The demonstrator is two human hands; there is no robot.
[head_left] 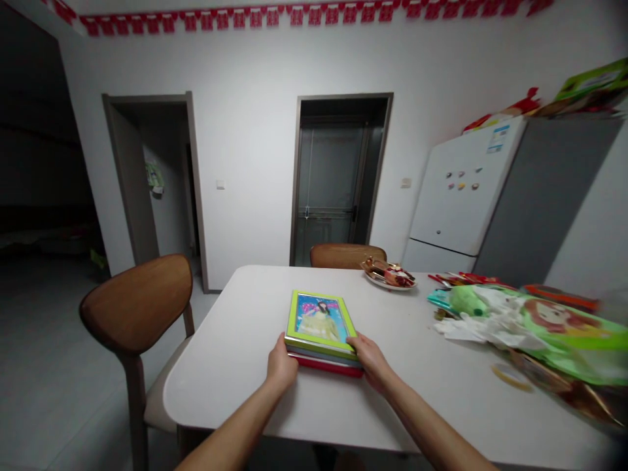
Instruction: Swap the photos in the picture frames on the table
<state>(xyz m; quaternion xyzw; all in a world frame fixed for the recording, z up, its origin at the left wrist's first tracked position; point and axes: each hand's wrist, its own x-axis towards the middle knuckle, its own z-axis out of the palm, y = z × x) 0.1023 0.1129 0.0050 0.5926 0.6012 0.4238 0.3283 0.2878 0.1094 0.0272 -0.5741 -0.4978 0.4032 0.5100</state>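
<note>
A short stack of picture frames (321,320) lies on the white table (235,353), near its front edge. The top one has a yellow-green border and a picture of a figure in a pale yellow dress on blue. Beneath it show a greyish edge and a red one. My left hand (282,365) grips the stack's left front corner, its fingers mostly hidden. At the right front corner my right hand (369,361) has its thumb on the top frame's border, with the other fingers out of sight along the side.
A plate (392,285) of wrapped items stands at the table's far side. Along the right lie a green printed bag (564,333), crumpled white tissue (495,320) and a tape roll (513,377). Wooden chairs (142,301) stand left and behind; a fridge (461,190) is at the back right.
</note>
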